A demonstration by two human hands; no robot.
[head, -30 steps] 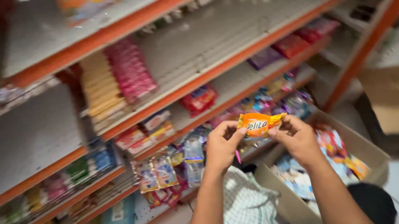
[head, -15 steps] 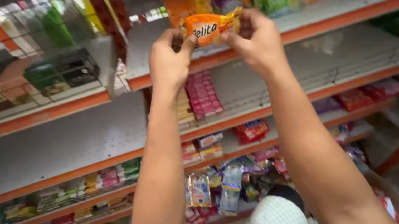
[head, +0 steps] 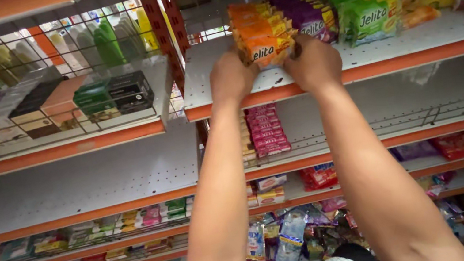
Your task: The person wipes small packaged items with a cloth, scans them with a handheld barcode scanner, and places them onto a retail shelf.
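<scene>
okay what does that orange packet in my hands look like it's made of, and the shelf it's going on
The orange packet, held between the left hand and right hand, looks like thin glossy plastic film: it shines and creases. The shelf looks like sheet metal, painted pale grey with an orange front edge; small punched holes show in it. Its finish looks matte and a little scuffed.
</scene>
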